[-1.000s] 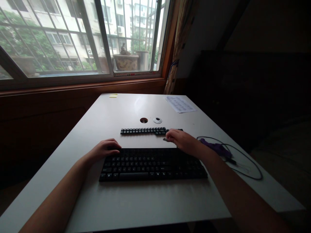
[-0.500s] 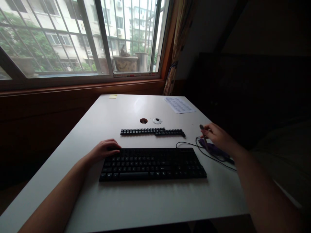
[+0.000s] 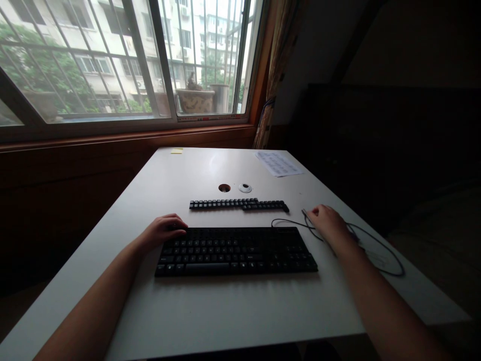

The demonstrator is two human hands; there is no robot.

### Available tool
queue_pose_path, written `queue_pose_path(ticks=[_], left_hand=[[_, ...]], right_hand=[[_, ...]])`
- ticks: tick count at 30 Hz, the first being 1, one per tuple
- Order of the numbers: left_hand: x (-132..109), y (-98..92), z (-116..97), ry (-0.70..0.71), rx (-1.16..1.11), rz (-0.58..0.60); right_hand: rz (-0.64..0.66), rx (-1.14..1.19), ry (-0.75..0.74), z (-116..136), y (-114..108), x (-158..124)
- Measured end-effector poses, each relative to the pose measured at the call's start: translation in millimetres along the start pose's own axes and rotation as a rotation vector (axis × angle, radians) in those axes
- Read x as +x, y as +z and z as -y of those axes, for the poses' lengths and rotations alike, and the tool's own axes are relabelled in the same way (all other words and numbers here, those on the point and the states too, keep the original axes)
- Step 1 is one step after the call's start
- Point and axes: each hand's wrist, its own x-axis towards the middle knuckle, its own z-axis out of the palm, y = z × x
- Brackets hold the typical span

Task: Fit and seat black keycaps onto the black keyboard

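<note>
A black keyboard (image 3: 225, 253) lies flat on the white table, its upper key rows bare of keycaps. My left hand (image 3: 168, 228) is at the keyboard's far left corner, fingers curled over the edge and gripping it. To the right of the keyboard, my right hand (image 3: 327, 220) is closed around a thin stick-like tool with a light tip (image 3: 305, 213); its exact kind is hard to make out. Beyond the keyboard lies a strip of loose black keycaps (image 3: 225, 203) in neat rows. A black cable (image 3: 391, 274) loops around and behind my right hand.
The white table (image 3: 240, 306) has a round cable hole (image 3: 224, 188) with a white ring-shaped cover (image 3: 245, 188) beside it. Printed sheets (image 3: 278, 164) lie at the far right and a yellow sticky note (image 3: 176, 150) at the far left. A barred window stands behind.
My right hand has come down and slightly left with the tool, now tilted lower. The cable on the right has shifted into a wider loop. My left hand stays on the keyboard's corner.
</note>
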Motion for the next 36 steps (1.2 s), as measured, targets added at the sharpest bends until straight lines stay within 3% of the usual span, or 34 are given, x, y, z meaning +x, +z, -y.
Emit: queue_pose_path(ticks=[6,11,16,26,36], left_hand=[[0,-1.1,-2,-0.006,0.002,0.014],[1,-1.0,-2,-0.007,0.007,0.021],[1,-0.4,1,-0.016,0.008,0.021],[2,-0.6,0,0.001,-0.008,0.012],[1,0.8,7,0.000,-0.003,0.012]], right_hand=[[-0.015,0.034,-0.257,46,4,-14],[0.027,0.083,-0.681,109,20,-33],[0.041,-0.008,-0.709,147,35,-35],[0.052,0.008,-0.732,152,45,-28],[0.091,0.175,-0.780,156,42,-34]])
